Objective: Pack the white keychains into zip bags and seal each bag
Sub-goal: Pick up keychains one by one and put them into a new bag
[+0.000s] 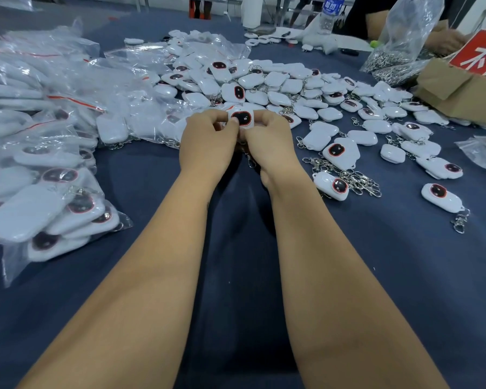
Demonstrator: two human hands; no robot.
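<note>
My left hand (208, 141) and my right hand (267, 144) meet at the middle of the table, both pinching one white keychain (242, 118) with a dark, red-rimmed window. Its metal clasp (250, 161) dangles below my right palm. A big heap of loose white keychains (278, 82) lies just behind my hands and spreads to the right. Filled zip bags (48, 203) with red seal strips are stacked at the left. Whether a bag is around the held keychain I cannot tell.
The table wears a dark blue cloth (236, 248). A cardboard box (460, 88) with a red sign stands far right beside a clear bag of metal rings (399, 57). A water bottle (330, 12) stands at the back. Another person's arm (443, 37) works there.
</note>
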